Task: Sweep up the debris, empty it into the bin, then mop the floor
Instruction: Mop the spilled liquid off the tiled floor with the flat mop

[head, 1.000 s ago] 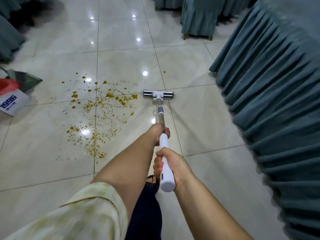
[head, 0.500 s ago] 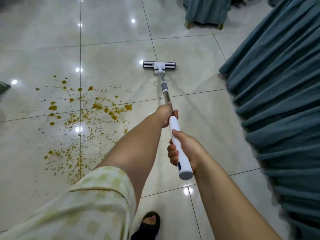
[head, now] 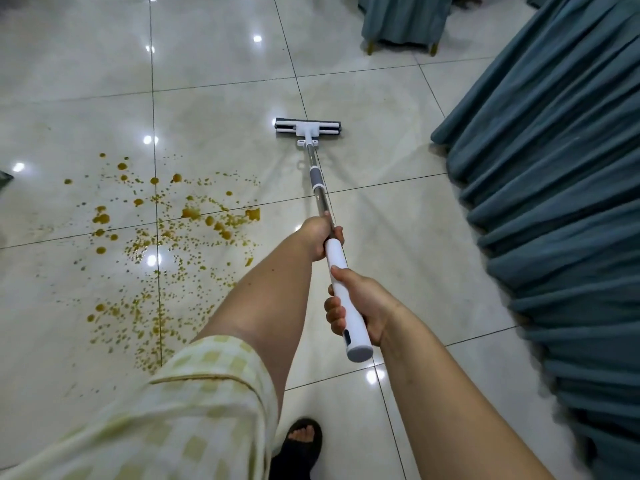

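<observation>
Head view: mop [head: 317,181], head flat on the floor [head: 408,258] beyond and right of the yellow-brown spatter [head: 166,244], handle clasped by left grip [head: 320,237] ahead of right grip [head: 360,306]; risk, a stroke dragged through the spatter likely smears it wider.

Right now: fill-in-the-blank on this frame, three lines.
1. The left hand and right hand both grip the ____.
2. The mop head sits to the ____ of the spill.
3. The ____ hand grips nearer the handle's capped end.
Missing: mop; right; right.
</observation>
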`<state>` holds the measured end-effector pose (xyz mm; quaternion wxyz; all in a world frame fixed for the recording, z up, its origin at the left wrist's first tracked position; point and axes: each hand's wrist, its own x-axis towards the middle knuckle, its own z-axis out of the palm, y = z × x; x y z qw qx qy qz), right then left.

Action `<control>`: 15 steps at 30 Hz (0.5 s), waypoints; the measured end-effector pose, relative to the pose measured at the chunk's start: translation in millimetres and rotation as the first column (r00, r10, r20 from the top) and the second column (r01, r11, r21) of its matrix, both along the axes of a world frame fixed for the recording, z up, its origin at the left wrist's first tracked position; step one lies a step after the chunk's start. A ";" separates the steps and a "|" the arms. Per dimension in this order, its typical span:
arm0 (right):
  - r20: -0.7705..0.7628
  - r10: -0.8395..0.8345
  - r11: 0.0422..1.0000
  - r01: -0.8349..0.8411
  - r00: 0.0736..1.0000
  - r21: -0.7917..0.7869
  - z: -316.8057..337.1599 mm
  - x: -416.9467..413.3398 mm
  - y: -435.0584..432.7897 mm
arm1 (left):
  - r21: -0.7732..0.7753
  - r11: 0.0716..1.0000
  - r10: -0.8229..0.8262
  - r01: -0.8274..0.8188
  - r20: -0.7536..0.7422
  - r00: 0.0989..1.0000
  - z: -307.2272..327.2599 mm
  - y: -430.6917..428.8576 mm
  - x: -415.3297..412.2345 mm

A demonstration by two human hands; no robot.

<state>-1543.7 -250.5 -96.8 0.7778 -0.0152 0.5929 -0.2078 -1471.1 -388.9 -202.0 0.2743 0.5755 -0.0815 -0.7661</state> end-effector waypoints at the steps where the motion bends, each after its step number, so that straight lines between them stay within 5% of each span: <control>1: 0.004 0.008 1.000 -0.008 1.000 0.001 5.2 3.6 10.6 | 0.005 1.000 0.008 -0.008 -0.003 1.000 3.3 10.6 5.2; 15: 0.044 0.084 0.996 -0.085 0.996 0.037 69.6 110.9 286.9 | 0.050 0.998 0.032 -0.031 -0.004 0.999 52.3 293.6 129.3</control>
